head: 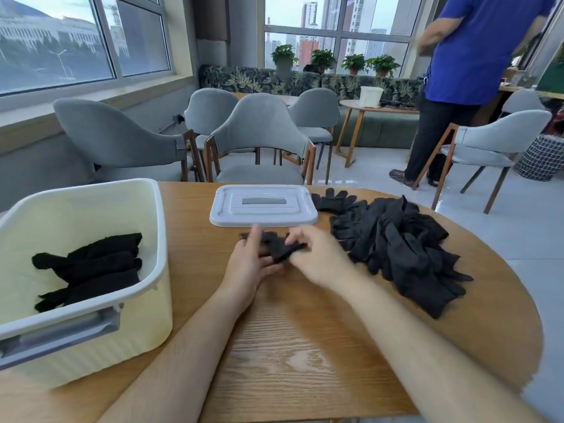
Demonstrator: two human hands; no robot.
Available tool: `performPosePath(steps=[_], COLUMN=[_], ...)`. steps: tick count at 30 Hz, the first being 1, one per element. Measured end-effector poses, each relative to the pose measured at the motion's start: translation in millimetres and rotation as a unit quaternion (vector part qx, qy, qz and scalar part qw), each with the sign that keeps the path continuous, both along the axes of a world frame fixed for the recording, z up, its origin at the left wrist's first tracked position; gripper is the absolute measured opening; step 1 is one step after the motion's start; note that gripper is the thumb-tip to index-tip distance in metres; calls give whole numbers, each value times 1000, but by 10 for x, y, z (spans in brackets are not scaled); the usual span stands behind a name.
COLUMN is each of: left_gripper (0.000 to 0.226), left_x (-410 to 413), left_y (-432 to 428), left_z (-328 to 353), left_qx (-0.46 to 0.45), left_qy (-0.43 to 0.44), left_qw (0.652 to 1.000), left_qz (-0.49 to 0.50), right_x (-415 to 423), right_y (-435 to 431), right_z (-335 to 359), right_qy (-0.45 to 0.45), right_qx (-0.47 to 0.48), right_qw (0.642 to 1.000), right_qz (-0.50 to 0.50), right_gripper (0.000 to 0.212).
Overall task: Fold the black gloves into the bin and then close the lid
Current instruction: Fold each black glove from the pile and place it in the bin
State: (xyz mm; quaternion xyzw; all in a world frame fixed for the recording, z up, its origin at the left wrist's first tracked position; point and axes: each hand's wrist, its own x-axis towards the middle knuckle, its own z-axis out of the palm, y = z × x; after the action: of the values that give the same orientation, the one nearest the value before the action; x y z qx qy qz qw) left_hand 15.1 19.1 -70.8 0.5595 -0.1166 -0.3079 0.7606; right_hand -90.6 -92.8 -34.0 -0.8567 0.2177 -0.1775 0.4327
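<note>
Head view: on the round wood-grain table (pixel 290 346), one ribbed cream plastic bin (pixel 161 239) sits at the left edge. One flat grey lid (pixel 264 206) lies at the far middle. A loose pile of black knit gloves (pixel 399 248) spreads toward the right rim. Bare wood lies nearest the viewer. The bin holds folded gloves (pixel 91 267), perhaps three. At the centre, the left hand (pixel 250 264) and right hand (pixel 317 257) both pinch one glove (pixel 280 250), just before the lid.

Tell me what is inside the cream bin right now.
Inside the bin, folded black gloves lie stacked on its floor. The near wall hides the floor's front strip, and whatever lies under the stack is covered.
</note>
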Motion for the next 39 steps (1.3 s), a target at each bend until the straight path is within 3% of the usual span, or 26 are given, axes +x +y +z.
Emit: performPosePath(steps=[4, 7, 11, 13, 15, 17, 19, 22, 25, 27, 31, 35, 39], left_gripper=[55, 51, 50, 45, 41, 41, 49, 46, 25, 25, 37, 24, 9], left_x=[15, -27, -43, -67, -89, -91, -70, -67, -100, -89, -4, 42, 90], left_y=[38, 54, 65, 62, 45, 32, 46, 58, 47, 64, 117, 107, 93], left_z=[-144, -97, -89, -89, -83, -81, -81, -52, -11, -8, -77, -137, -135], left_qx=[120, 106, 59, 41, 32, 51, 93, 124, 86, 87, 187, 231, 277], left_qy=[-122, -136, -139, -140, -136, -150, -178, -199, -174, -179, -266, -332, -476], left_qw=[985, 985, 989, 989, 990, 987, 978, 966, 977, 976, 938, 907, 832], left_qz=[14, 5, -9, -24, -29, -2, 54, 104, 91, 92, 123, 114, 60], right_x=[-75, -56, -55, -44, -24, -9, -26, -77, -26, 38, 24, -74, -98], right_y=[188, 210, 215, 233, 241, 210, 161, 79, 46, 32, 77, 64, 57], right_z=[-351, -314, -229, -238, -267, -287, -230, -109, -80, -142, -336, -473, -459], right_qy=[-33, -27, -15, -15, -43, -99, -180, -248, -181, -80, 55, 13, -50], right_qx=[213, 257, 290, 315, 332, 361, 327, 102, -126, -207, -222, -234, -154], right_qw=[972, 954, 950, 944, 933, 906, 892, 931, 969, 975, 969, 967, 983], right_qz=[-93, -153, -118, -97, -132, -197, -256, -247, -113, -20, 89, 97, 88], right_gripper=[37, 67, 55, 40, 18, 23, 28, 43, 54, 60, 66, 51, 26])
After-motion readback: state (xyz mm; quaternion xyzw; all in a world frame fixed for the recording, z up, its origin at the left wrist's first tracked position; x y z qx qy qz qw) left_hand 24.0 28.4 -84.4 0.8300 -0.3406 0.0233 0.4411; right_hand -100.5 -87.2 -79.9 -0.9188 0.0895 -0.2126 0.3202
